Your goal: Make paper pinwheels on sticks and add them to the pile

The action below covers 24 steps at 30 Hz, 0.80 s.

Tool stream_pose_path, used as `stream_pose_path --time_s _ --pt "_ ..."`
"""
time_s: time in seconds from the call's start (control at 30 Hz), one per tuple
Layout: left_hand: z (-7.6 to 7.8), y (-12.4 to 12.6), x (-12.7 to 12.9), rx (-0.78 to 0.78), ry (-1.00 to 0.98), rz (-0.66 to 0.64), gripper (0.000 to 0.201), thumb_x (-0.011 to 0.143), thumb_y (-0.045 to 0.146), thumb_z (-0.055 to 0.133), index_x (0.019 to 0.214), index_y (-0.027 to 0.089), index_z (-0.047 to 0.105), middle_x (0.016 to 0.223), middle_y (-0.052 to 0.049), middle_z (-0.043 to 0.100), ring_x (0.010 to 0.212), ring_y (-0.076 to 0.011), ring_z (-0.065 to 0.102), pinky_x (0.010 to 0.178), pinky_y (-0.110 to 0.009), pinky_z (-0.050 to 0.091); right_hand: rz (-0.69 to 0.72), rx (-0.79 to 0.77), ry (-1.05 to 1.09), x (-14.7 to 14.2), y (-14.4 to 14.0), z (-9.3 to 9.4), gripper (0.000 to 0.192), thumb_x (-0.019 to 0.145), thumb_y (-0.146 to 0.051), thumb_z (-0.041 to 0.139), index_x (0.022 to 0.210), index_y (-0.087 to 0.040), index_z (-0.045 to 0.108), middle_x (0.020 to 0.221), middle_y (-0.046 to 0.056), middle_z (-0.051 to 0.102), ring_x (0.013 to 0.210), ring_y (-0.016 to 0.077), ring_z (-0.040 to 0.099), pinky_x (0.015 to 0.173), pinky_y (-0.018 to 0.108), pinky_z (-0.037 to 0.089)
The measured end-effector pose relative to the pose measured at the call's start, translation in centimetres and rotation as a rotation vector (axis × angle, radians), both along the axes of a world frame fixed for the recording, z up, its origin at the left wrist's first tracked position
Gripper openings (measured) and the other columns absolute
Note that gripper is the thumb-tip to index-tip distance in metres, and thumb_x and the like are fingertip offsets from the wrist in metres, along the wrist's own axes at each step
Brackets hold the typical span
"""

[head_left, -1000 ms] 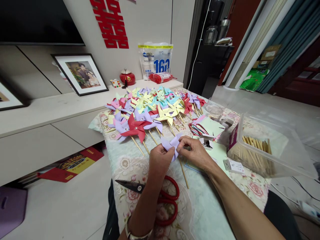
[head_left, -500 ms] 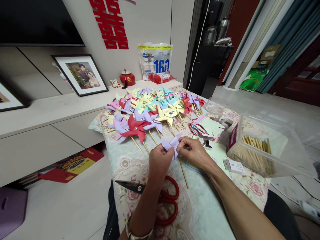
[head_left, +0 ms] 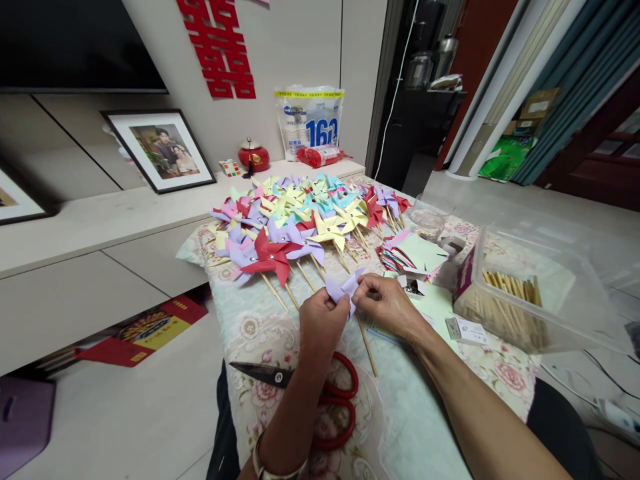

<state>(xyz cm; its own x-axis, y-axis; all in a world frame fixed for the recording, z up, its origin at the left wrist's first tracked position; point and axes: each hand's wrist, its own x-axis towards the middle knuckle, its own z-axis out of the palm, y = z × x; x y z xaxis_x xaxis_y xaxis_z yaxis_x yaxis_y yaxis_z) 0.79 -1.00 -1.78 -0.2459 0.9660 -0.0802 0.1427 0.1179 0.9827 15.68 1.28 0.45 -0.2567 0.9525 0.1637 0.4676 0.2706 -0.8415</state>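
Observation:
A purple paper pinwheel (head_left: 339, 287) is pinched between my two hands above the tablecloth. My left hand (head_left: 323, 320) grips its lower left side, thumb on top. On its right edge the fingertips of my right hand (head_left: 383, 300) are closed; whether they also hold a small pin is hidden. A bare wooden stick (head_left: 367, 347) slants below the paper, its upper end out of sight behind it. Scissors with red handles (head_left: 337, 440) lie under my left forearm. Beyond my hands lie many finished pinwheels on sticks, among them a red pinwheel (head_left: 271, 257) and a yellow pinwheel (head_left: 330, 230).
At the right stands a clear plastic bin (head_left: 500, 320) of wooden sticks. Near it are a small white box (head_left: 467, 331), an open box of metal fasteners (head_left: 413, 288) and a stack of cut paper (head_left: 415, 252). A cabinet (head_left: 115, 220) with a framed photo runs behind.
The purple paper's folds have shifted slightly as my fingers work on it, and my left hand sits a touch further right. Everything else lies as before.

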Motion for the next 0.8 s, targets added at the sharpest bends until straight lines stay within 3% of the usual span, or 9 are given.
stream_pose_path --time_s 0.43,0.67,0.8 --pt "0.2 0.0 0.0 -0.019 -0.083 -0.03 0.02 0.065 0.034 0.068 0.069 0.015 0.071 0.056 0.0 0.065 0.057 -0.0168 0.06 0.055 -0.026 0.044 0.003 -0.022 -0.007 0.1 0.0 0.2 0.008 0.069 -0.021 0.056 0.063 -0.02 0.061 0.073 0.001 0.065 0.074 0.0187 0.059 0.071 0.029 0.041" --pt "1.2 0.0 0.0 -0.05 -0.187 -0.035 0.027 0.065 0.032 0.069 0.081 0.012 0.076 0.071 -0.003 0.076 0.064 -0.0189 0.067 0.06 -0.026 0.05 0.006 -0.005 0.0 0.0 -0.1 0.3 0.009 0.07 -0.02 0.057 0.062 -0.021 0.061 0.076 0.002 0.066 0.087 0.0221 0.063 0.077 0.03 0.043" --pt "1.0 0.1 0.0 -0.056 -0.2 -0.031 0.023 0.064 0.031 0.07 0.075 0.012 0.075 0.068 -0.004 0.075 0.064 -0.0204 0.068 0.06 -0.027 0.051 0.013 -0.003 -0.008 0.1 -0.1 0.3 0.009 0.071 -0.019 0.057 0.063 -0.021 0.061 0.076 0.001 0.066 0.078 0.0194 0.061 0.071 0.029 0.042"
